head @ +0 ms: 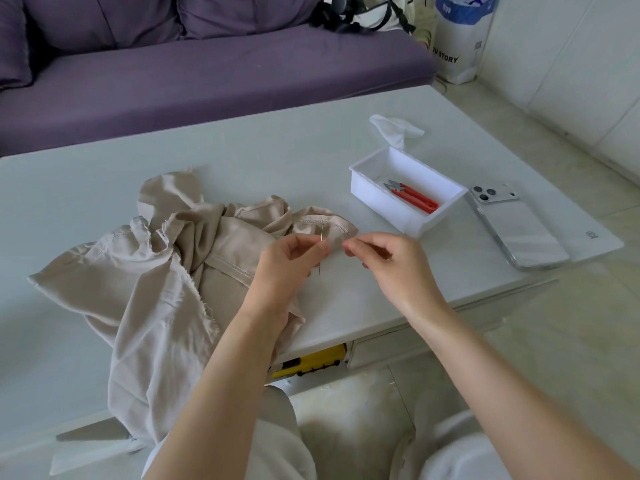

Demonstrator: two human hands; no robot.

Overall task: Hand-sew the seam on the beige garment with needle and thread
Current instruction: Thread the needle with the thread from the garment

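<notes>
We hold the needle [322, 237] over the garment [156, 271].
Our left hand [291, 261] pinches it upright; our right hand [391, 261], just beside, has its fingertips pinched together, on what we cannot tell.

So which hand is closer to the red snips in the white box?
Right hand. It is just in front of the white box with the red thread snips; the left hand, pinching the needle, is farther left, by the beige garment.

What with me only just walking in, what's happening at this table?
A person is doing some sewing. The left hand pinches a needle upright over the beige garment crumpled on the table. The fingers of the right hand are pinched beside it, perhaps on thread too fine to see. Red snips lie in the white box.
</notes>
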